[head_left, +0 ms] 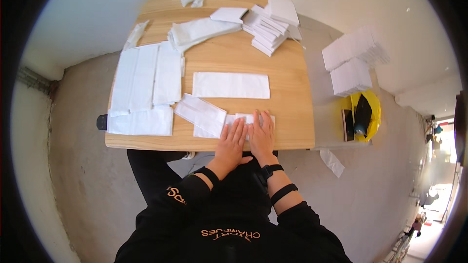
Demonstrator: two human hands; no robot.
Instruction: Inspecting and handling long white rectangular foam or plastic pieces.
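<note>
As I viewed the scene remotely through the head camera, both hands were palm down at the near edge of the table. Left hand: open, fingers straight and close together, thumb out toward the right. Right hand: open, fingers extended and slightly parted, just beside the left. I noted no grip by either; both lay over a small white sheet, whose far edge showed around the fingertips. Whether the palms pressed on it, I could not tell.

To the left of the hands, a slanted white sheet overlapped a lower white sheet. Beyond these I logged a wide white sheet, lying straight across. White stacks covered the table's left side. At the far right corner sat a loose pile of white packets; off the table's right side, a yellow bag.
</note>
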